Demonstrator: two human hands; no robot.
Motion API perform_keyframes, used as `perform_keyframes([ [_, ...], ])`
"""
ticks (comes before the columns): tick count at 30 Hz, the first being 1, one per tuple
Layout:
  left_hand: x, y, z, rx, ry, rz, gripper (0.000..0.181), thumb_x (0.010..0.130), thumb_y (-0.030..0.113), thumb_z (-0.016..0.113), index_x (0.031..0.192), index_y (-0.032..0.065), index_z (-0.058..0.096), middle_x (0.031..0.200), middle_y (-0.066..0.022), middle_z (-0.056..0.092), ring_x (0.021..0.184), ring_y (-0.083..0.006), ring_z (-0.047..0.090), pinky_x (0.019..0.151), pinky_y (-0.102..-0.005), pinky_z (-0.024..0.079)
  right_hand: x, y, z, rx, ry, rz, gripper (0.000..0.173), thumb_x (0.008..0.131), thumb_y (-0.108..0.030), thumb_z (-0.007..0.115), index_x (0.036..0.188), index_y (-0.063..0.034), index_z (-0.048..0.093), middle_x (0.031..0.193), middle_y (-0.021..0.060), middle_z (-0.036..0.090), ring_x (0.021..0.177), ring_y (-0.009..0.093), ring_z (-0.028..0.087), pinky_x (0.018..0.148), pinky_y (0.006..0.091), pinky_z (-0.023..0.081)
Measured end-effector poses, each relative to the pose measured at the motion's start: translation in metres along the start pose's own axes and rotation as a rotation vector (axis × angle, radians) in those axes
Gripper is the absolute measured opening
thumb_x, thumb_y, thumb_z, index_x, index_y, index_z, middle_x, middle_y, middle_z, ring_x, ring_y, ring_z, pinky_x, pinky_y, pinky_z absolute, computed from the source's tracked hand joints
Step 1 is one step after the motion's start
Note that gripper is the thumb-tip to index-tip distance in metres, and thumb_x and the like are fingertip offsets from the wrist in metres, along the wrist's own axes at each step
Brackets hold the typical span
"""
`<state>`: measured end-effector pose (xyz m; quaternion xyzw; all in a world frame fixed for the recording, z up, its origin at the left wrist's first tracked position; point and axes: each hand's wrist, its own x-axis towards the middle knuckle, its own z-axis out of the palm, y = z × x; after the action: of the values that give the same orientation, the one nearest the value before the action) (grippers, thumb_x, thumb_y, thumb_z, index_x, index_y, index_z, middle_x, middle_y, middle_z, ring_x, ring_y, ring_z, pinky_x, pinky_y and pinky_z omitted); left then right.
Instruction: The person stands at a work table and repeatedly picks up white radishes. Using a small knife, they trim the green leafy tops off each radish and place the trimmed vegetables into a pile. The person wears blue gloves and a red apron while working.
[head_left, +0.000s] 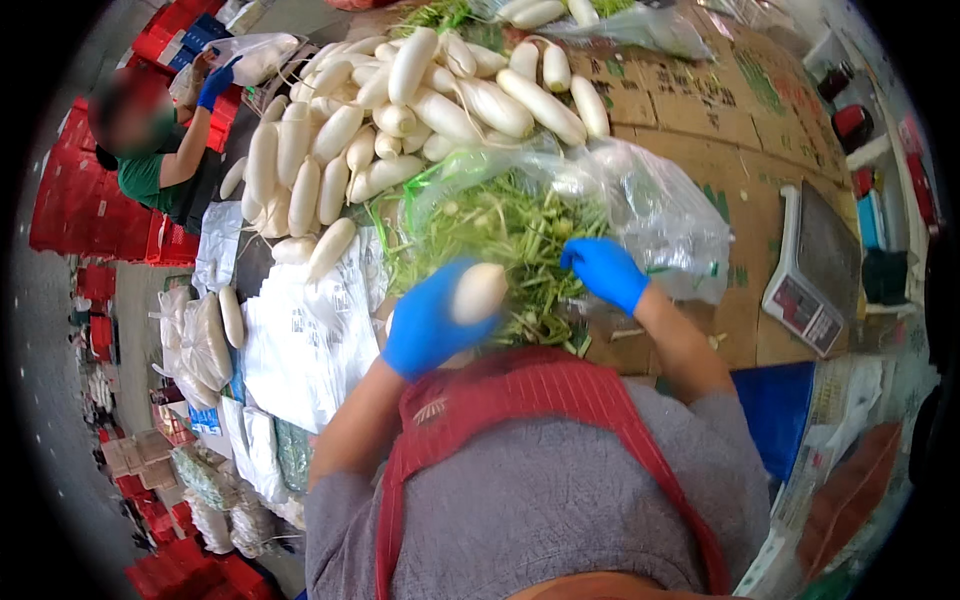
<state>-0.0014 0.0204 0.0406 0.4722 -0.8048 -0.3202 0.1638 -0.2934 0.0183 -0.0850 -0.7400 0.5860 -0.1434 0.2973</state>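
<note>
In my left hand (427, 322), gloved in blue, I hold a white daikon radish (480, 292) with its end pointing up; hand and radish are slightly blurred. My right hand (604, 271), also in a blue glove, hovers at the right side of a heap of cut green radish tops (517, 240). Its fingers are curled, and I cannot make out whether anything is in them. The greens lie partly in and under a clear plastic bag (660, 210). Beyond them rises a large pile of white daikon radishes (382, 112).
Flattened cardboard (697, 127) covers the table. A weighing scale (814, 262) stands at right. White printed plastic bags (300, 330) lie at left, near filled bags (202, 341). A co-worker in a green shirt (146, 180) handles a bag beside red crates (90, 202).
</note>
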Motion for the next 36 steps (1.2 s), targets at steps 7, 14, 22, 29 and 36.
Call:
perform_keyframes([
  [7,0.044,-0.032,0.016,-1.577,0.265,-0.459,0.056,0.094,0.038,0.060,0.134,0.0035,0.044,0.123,-0.0121,0.057,0.112,-0.0263,0.056,0.099,-0.0413,0.045,-0.001,-0.101,0.005,1.056,0.004,-0.122,0.064,0.088,-0.024,0.069,0.144,-0.0055,0.042,0.130,0.0081,0.057,0.109,0.015,0.058,0.095,0.0306,0.047],
  [14,0.045,-0.034,0.013,-1.444,0.183,-0.222,0.061,0.092,0.029,0.061,0.143,0.0099,0.036,0.138,-0.0101,0.047,0.124,-0.0256,0.049,0.102,-0.0412,0.041,0.011,-0.094,0.005,1.804,-0.215,0.044,0.057,0.089,-0.022,0.062,0.138,-0.0008,0.043,0.120,0.0135,0.061,0.104,0.018,0.061,0.080,0.0293,0.053],
  [22,0.036,-0.086,0.042,-1.550,0.206,-0.244,0.072,0.088,0.031,0.066,0.145,0.0072,0.030,0.139,-0.0133,0.046,0.129,-0.0318,0.046,0.106,-0.0477,0.039,0.032,-0.115,0.014,1.739,-0.350,0.522,0.057,0.102,-0.052,0.033,0.103,-0.0007,0.058,0.066,0.0080,0.054,0.044,0.011,0.038,0.039,0.0240,0.032],
  [29,0.031,-0.106,0.037,-1.648,0.338,-0.336,0.064,0.093,0.033,0.060,0.144,0.0068,0.033,0.139,-0.0133,0.048,0.128,-0.0310,0.047,0.108,-0.0473,0.037,0.045,-0.116,0.020,1.422,-0.068,0.208,0.038,0.098,-0.022,0.050,0.129,0.0009,0.053,0.080,0.0058,0.063,0.054,0.007,0.047,0.048,0.0214,0.038],
  [36,0.038,-0.128,0.035,-1.672,0.497,-0.427,0.060,0.094,0.036,0.059,0.142,0.0074,0.037,0.137,-0.0125,0.051,0.126,-0.0289,0.049,0.108,-0.0439,0.037,0.032,-0.125,-0.012,1.508,-0.133,0.066,0.033,0.094,-0.010,0.055,0.126,-0.0041,0.059,0.076,0.0043,0.063,0.056,0.006,0.047,0.049,0.0202,0.037],
])
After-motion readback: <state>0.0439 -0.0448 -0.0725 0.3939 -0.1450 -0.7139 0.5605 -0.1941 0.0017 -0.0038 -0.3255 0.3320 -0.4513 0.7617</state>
